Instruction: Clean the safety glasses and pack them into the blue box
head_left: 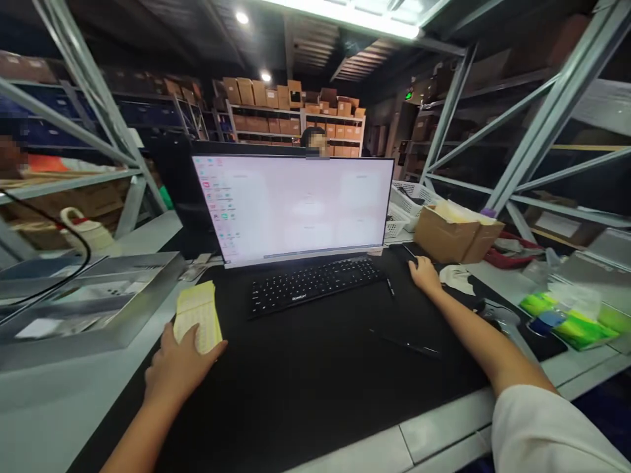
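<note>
My left hand [178,370] grips a pale yellow stack of label sheets [198,316], held just above the black desk mat [315,374] at the left. My right hand [424,274] is curled over a dark computer mouse [413,261] to the right of the black keyboard [315,284]. Behind the keyboard stands a wide monitor [296,207] showing a bright, mostly white screen. A black pen [405,345] lies on the mat between my arms, and a second small pen [389,287] rests by the keyboard's right end.
A metal tray-like device [93,302] sits at the left. At the right are an open cardboard box [456,233], white baskets [411,197] and green packets [572,322]. Another person's head [315,139] shows behind the monitor. Steel shelving with boxes surrounds the desk.
</note>
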The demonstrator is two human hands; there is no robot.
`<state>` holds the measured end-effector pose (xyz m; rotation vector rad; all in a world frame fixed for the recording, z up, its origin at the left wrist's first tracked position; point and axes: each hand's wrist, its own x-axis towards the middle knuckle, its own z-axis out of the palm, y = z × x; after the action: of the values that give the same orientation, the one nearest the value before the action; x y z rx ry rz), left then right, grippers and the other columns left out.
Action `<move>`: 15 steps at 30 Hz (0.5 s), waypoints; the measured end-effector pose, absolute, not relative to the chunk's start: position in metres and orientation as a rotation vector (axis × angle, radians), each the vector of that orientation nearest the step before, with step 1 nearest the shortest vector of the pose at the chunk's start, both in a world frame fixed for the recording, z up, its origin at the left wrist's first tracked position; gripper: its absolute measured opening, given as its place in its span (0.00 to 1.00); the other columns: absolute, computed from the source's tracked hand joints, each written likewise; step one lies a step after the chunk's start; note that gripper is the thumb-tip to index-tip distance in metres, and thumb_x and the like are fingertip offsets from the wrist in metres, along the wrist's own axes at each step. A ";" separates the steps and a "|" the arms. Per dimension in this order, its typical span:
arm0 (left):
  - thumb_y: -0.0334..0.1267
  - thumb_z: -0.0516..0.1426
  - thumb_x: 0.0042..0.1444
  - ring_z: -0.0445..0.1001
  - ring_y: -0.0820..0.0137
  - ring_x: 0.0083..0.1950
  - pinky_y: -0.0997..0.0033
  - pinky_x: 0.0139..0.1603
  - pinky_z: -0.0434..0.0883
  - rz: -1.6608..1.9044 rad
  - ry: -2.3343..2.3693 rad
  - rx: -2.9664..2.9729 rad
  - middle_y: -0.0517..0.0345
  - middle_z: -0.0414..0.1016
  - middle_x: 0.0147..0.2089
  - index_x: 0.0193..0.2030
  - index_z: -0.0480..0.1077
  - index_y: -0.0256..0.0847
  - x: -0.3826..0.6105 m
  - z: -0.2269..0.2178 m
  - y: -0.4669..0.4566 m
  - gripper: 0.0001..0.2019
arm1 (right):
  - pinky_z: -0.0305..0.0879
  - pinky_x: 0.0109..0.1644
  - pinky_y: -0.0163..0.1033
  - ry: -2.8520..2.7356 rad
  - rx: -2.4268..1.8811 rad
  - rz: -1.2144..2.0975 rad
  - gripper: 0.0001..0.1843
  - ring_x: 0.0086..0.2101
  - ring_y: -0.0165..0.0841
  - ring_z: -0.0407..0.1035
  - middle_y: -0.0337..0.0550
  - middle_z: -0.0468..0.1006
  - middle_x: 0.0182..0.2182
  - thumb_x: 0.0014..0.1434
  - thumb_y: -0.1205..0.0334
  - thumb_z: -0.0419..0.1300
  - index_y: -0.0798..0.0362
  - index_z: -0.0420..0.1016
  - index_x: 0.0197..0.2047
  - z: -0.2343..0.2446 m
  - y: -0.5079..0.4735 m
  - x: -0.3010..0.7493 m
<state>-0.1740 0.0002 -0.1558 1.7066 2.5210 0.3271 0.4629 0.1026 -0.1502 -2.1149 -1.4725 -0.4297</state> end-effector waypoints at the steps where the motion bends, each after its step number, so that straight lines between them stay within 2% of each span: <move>1: 0.71 0.41 0.62 0.62 0.29 0.74 0.30 0.71 0.67 0.331 2.523 1.694 0.36 0.34 0.84 0.80 0.59 0.37 -0.172 -0.156 0.000 0.50 | 0.71 0.62 0.57 -1.469 -2.112 -0.414 0.27 0.58 0.45 0.71 0.54 0.73 0.63 0.73 0.46 0.63 0.53 0.73 0.66 -0.152 0.106 0.464; 5: 0.73 0.33 0.61 0.54 0.30 0.78 0.22 0.71 0.61 0.318 2.520 1.634 0.34 0.34 0.84 0.80 0.60 0.35 -0.166 -0.151 -0.002 0.54 | 0.70 0.64 0.58 -1.473 -2.106 -0.345 0.29 0.59 0.46 0.71 0.54 0.72 0.64 0.72 0.45 0.63 0.53 0.72 0.67 -0.157 0.113 0.463; 9: 0.72 0.35 0.59 0.61 0.28 0.74 0.29 0.71 0.65 0.372 2.461 1.685 0.30 0.33 0.83 0.79 0.59 0.29 -0.166 -0.148 0.000 0.55 | 0.66 0.68 0.58 -1.479 -2.111 -0.308 0.32 0.64 0.51 0.67 0.62 0.69 0.68 0.72 0.47 0.61 0.55 0.68 0.71 -0.150 0.112 0.459; 12: 0.72 0.36 0.57 0.66 0.28 0.71 0.30 0.71 0.66 0.393 2.452 1.710 0.32 0.35 0.83 0.76 0.62 0.32 -0.170 -0.155 0.005 0.54 | 0.64 0.70 0.54 -1.492 -2.083 -0.301 0.35 0.66 0.53 0.66 0.68 0.67 0.70 0.72 0.55 0.58 0.60 0.61 0.77 -0.104 0.121 0.469; 15: 0.73 0.32 0.53 0.62 0.30 0.75 0.32 0.71 0.65 0.430 2.525 1.661 0.36 0.35 0.85 0.75 0.60 0.40 -0.182 -0.175 0.019 0.53 | 0.68 0.65 0.52 -1.297 -2.172 -0.196 0.37 0.61 0.52 0.72 0.67 0.72 0.67 0.72 0.62 0.54 0.60 0.54 0.81 -0.020 0.134 0.498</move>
<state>-0.1824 0.0189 -0.1749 1.6605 2.5251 0.4298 0.4980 0.1340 -0.0204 -2.1718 -1.2972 -0.1960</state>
